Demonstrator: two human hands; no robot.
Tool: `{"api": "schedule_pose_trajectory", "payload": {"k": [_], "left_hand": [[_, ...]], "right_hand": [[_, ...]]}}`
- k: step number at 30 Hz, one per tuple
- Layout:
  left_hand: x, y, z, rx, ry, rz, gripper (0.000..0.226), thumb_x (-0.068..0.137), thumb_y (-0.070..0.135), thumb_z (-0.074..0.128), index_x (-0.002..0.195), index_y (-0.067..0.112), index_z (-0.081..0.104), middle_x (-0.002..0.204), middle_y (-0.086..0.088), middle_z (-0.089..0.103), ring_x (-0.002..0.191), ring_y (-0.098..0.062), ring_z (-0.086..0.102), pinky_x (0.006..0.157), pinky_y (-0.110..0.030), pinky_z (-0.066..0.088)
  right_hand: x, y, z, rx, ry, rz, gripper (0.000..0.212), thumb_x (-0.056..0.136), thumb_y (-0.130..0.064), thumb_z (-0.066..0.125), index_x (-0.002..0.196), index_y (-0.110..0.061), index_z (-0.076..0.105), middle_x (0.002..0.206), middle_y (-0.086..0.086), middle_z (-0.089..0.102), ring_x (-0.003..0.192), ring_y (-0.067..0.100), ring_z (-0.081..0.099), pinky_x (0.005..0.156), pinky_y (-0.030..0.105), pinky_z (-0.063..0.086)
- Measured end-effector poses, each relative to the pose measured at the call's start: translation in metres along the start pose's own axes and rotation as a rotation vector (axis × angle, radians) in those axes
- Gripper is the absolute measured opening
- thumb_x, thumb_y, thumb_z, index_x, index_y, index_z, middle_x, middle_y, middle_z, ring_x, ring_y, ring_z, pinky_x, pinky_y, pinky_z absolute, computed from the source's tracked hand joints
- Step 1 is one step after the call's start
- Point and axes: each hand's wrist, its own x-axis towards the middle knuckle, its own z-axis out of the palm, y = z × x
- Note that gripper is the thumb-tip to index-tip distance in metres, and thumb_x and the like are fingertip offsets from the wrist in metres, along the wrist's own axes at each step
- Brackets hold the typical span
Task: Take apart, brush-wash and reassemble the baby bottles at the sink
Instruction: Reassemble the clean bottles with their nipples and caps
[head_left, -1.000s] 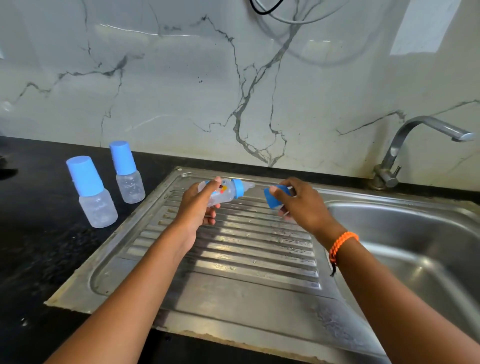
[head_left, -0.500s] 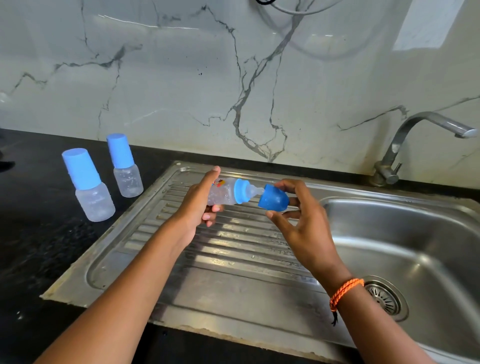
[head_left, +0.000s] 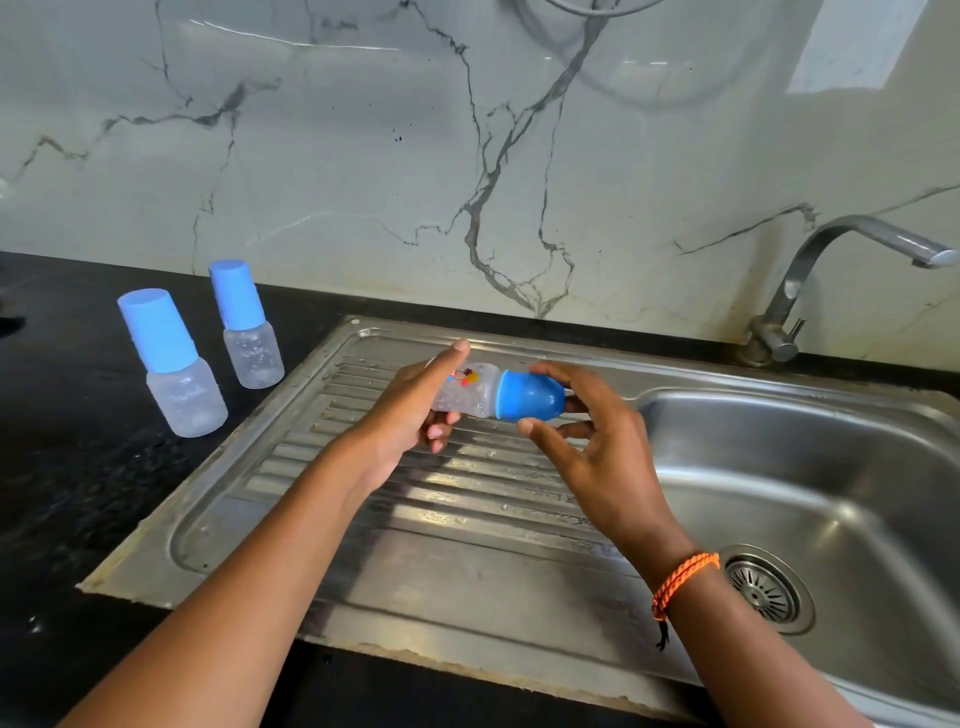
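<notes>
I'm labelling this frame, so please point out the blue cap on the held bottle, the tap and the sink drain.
blue cap (head_left: 530, 396): head view, on its domed side.
tap (head_left: 852, 228): head view, on the curved spout.
sink drain (head_left: 761, 590): head view, on the strainer grille.

Bright even daylight, glare on marble wall (head_left: 363, 156), sharp focus, wide-angle bowing

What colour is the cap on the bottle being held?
Blue; the cap shows clearly in the head view.

Black countertop (head_left: 78, 467) carries two capped baby bottles (head_left: 174, 364) (head_left: 247, 325) beside the inset steel sink (head_left: 519, 582).
</notes>
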Motion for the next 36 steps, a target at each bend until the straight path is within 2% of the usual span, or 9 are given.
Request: {"api": "schedule_pose_trajectory", "payload": {"k": [6,9,14,18,22,25,31,34,36], "left_hand": [[0.000,0.004,-0.008,-0.238,-0.196,0.140,0.052,0.090,0.015,0.079,0.138,0.013,0.060,0.119,-0.015,0.070,0.096,-0.027,0.069,0.078,-0.038,0.061],[-0.002,0.006,-0.009,-0.198,-0.243,0.150,0.051,0.090,0.024,0.079,0.138,0.023,0.065,0.130,-0.015,0.068,0.111,-0.030,0.069,0.094,-0.042,0.060],[-0.005,0.008,-0.015,0.003,-0.163,0.078,0.051,0.096,0.073,0.054,0.134,0.041,0.068,0.125,-0.015,0.070,0.074,-0.020,0.062,0.074,-0.037,0.059],[-0.002,0.007,-0.022,-0.105,-0.188,0.113,0.039,0.097,0.043,0.071,0.135,0.032,0.069,0.133,-0.022,0.063,0.087,-0.026,0.071,0.086,-0.042,0.061],[0.001,0.008,-0.024,-0.267,-0.281,0.185,0.061,0.087,0.006,0.081,0.143,0.021,0.062,0.145,-0.014,0.059,0.130,-0.033,0.063,0.107,-0.049,0.053],[0.001,0.009,-0.023,-0.307,-0.291,0.219,0.070,0.079,-0.002,0.083,0.143,0.017,0.060,0.145,-0.015,0.059,0.136,-0.033,0.058,0.111,-0.047,0.050],[-0.001,0.011,-0.021,-0.277,-0.260,0.045,0.073,0.093,0.066,0.065,0.143,0.013,0.058,0.137,-0.019,0.066,0.127,-0.033,0.065,0.101,-0.042,0.057],[-0.001,0.007,-0.023,0.061,-0.260,-0.063,0.094,0.086,0.094,0.034,0.128,0.016,0.066,0.114,-0.017,0.074,0.089,-0.030,0.071,0.075,-0.039,0.060],[0.000,0.003,-0.024,0.089,-0.226,-0.060,0.086,0.089,0.089,0.040,0.123,0.015,0.066,0.102,-0.015,0.072,0.075,-0.025,0.064,0.066,-0.036,0.058]], "right_hand": [[0.001,0.002,-0.003,0.077,0.100,0.194,0.037,0.095,-0.047,0.074,0.126,-0.028,0.066,0.104,-0.004,0.075,0.087,0.025,0.073,0.078,0.053,0.063],[0.000,-0.001,-0.003,0.091,0.096,0.165,0.038,0.095,-0.039,0.077,0.130,-0.030,0.064,0.116,-0.009,0.073,0.099,0.020,0.073,0.081,0.047,0.064],[0.001,-0.001,-0.004,0.018,0.057,0.022,0.048,0.092,-0.013,0.080,0.134,-0.030,0.061,0.134,-0.017,0.062,0.122,0.014,0.064,0.095,0.038,0.061],[0.002,0.001,-0.004,0.030,0.071,0.024,0.046,0.092,-0.019,0.081,0.133,-0.031,0.063,0.131,-0.017,0.064,0.111,0.015,0.068,0.089,0.037,0.063],[0.003,0.001,-0.006,0.227,0.157,0.201,0.035,0.095,-0.033,0.077,0.128,-0.024,0.067,0.112,-0.002,0.075,0.082,0.025,0.076,0.077,0.044,0.066],[0.004,0.000,-0.006,0.314,0.186,0.254,0.031,0.098,-0.034,0.073,0.123,-0.017,0.069,0.098,0.009,0.078,0.077,0.029,0.077,0.078,0.049,0.065],[0.002,-0.003,0.000,0.343,0.094,0.122,0.040,0.096,-0.017,0.077,0.134,-0.021,0.063,0.129,-0.001,0.070,0.107,0.025,0.074,0.087,0.035,0.063],[0.001,-0.004,0.000,0.177,0.044,-0.055,0.045,0.096,-0.011,0.076,0.136,-0.024,0.062,0.136,-0.006,0.063,0.121,0.024,0.067,0.094,0.037,0.061],[0.002,-0.004,0.000,0.066,0.019,-0.155,0.046,0.095,-0.009,0.077,0.136,-0.023,0.062,0.134,-0.008,0.061,0.124,0.024,0.063,0.096,0.037,0.060]]}}
